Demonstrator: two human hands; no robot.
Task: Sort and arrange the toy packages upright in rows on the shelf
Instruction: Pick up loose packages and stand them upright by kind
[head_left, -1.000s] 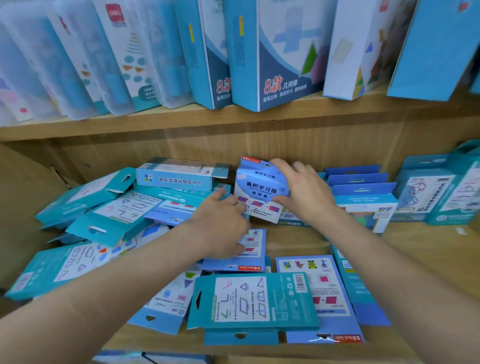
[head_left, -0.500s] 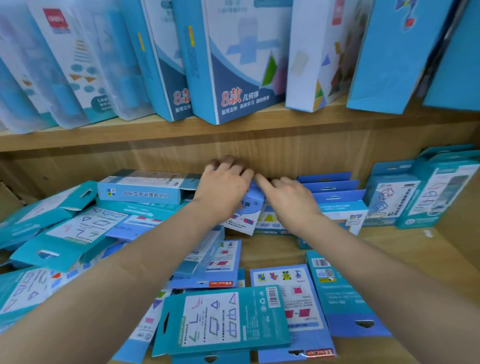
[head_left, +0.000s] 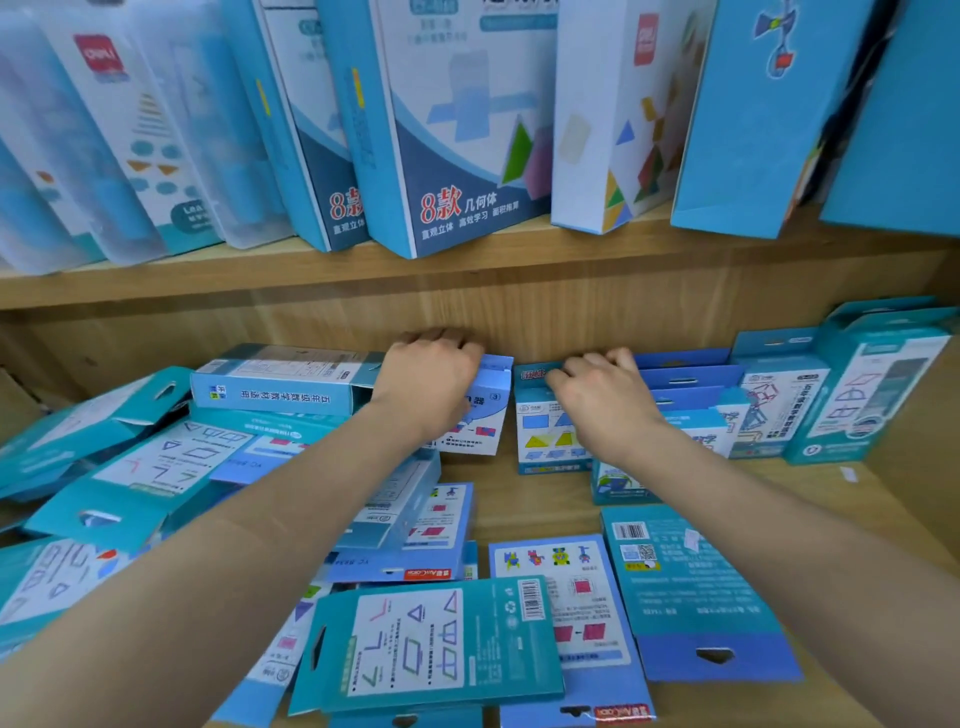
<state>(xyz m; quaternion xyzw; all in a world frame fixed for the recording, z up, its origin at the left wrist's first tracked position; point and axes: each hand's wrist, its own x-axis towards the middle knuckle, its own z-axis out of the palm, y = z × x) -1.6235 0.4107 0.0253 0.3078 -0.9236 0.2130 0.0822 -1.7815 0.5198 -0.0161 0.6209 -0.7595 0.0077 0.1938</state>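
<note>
Hands now parted: left hand grips white package, 12 o'clock; right hand grips upright neighbour package, 1 o'clock; row likely extending

Top centre of the frame: large blue box reads "8款 几何体", with "直观立体 高效学习" beneath. The blue box to its left shows "8款" and "直观立体". Upper left: translucent case carries a red "deli" tag and the letters "Lea". Left of centre: flat-lying box, inverted "五年级数学教材适用". Centre: light-blue package, circled "3". Adjacent upright package: red header label unreadable.
</note>
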